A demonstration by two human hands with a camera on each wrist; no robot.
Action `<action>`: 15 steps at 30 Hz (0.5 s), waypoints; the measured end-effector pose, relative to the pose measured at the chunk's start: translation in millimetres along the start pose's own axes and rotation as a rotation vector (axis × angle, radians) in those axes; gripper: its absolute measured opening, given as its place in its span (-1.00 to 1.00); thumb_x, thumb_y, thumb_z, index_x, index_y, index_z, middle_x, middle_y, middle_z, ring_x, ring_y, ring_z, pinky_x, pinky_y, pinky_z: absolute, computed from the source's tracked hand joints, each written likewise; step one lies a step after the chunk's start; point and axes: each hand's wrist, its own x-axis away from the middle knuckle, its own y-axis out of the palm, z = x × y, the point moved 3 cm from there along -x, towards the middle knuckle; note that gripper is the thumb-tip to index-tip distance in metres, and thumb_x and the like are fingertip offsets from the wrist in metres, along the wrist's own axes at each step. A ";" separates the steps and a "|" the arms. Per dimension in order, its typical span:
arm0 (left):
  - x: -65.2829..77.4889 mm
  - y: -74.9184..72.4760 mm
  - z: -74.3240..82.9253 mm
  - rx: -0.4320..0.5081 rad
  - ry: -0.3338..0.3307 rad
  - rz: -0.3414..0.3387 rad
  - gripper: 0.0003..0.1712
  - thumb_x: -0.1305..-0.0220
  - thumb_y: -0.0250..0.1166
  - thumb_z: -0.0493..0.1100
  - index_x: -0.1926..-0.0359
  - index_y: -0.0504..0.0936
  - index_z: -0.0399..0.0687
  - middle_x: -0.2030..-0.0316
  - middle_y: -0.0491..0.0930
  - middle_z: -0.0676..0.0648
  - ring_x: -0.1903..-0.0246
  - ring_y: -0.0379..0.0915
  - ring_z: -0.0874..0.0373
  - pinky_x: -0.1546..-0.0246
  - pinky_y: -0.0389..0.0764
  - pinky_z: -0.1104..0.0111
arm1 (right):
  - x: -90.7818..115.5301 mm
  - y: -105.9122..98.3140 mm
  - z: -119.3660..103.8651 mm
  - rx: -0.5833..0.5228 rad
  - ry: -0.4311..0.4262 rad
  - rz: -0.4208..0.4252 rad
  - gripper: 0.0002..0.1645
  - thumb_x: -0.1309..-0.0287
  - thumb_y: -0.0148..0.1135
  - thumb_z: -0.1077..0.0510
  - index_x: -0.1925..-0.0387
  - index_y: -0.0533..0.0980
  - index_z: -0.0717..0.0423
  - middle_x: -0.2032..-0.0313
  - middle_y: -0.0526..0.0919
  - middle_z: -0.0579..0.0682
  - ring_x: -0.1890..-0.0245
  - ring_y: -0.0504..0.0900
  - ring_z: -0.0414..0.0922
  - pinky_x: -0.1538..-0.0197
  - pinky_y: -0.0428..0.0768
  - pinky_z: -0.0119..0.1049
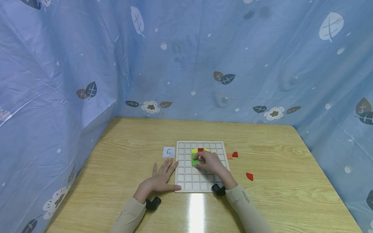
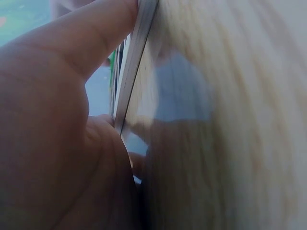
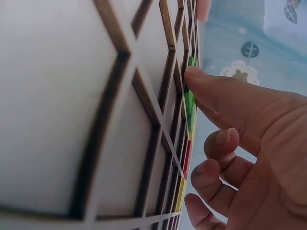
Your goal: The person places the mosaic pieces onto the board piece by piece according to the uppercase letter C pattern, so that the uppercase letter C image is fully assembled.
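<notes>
A white gridded board (image 1: 188,178) lies flat on the table, with green square tiles (image 1: 194,162), a red tile (image 1: 200,149) and yellow rounded tiles (image 1: 194,150) in its cells. My right hand (image 1: 212,163) reaches over the board; its thumb and index finger pinch a green tile (image 3: 190,98) at the cells, and the other fingers are curled. Spread over the board's left edge, my left hand (image 1: 159,182) touches the rim with its thumb and a fingertip. In the left wrist view the board's side edge (image 2: 134,62) runs beside the palm. The right hand partly hides the tiles.
Left of the board lies a small printed pattern card (image 1: 168,152). On the right are an orange square tile (image 1: 229,156), a red quarter-round tile (image 1: 235,154) touching or near it, and another red quarter-round tile (image 1: 249,176). A blue patterned curtain (image 1: 186,64) surrounds the wooden table (image 1: 276,194).
</notes>
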 end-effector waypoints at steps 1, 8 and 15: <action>-0.2 0.6 -0.5 0.000 0.000 0.003 0.16 -0.03 0.10 0.49 -0.47 -0.21 0.09 -0.46 -0.34 -0.14 -0.42 -0.58 -0.06 -0.22 -0.63 -0.18 | 0.4 -0.3 0.1 -0.003 0.000 0.001 -0.72 0.14 0.47 0.06 0.29 0.62 -0.08 0.63 0.39 -0.17 0.55 0.30 -0.21 0.40 0.13 -0.28; -2.9 4.1 -4.1 -0.004 -0.001 0.013 0.18 0.01 0.12 0.50 -0.47 -0.21 0.13 -0.46 -0.34 -0.11 -0.42 -0.58 -0.03 -0.22 -0.64 -0.18 | 3.9 -2.6 3.2 -0.006 0.025 0.001 -0.74 0.13 0.46 0.05 0.30 0.62 -0.11 0.58 0.43 -0.19 0.50 0.34 -0.21 0.34 0.19 -0.27; -3.6 5.1 -6.5 -0.020 -0.022 0.015 0.17 0.02 0.11 0.52 -0.46 -0.23 0.20 -0.46 -0.35 -0.06 -0.42 -0.60 0.02 -0.24 -0.62 -0.17 | 9.0 -7.9 10.1 -0.015 0.044 0.003 -0.78 0.08 0.43 0.08 0.31 0.61 -0.08 0.57 0.41 -0.14 0.53 0.31 -0.18 0.41 0.23 -0.31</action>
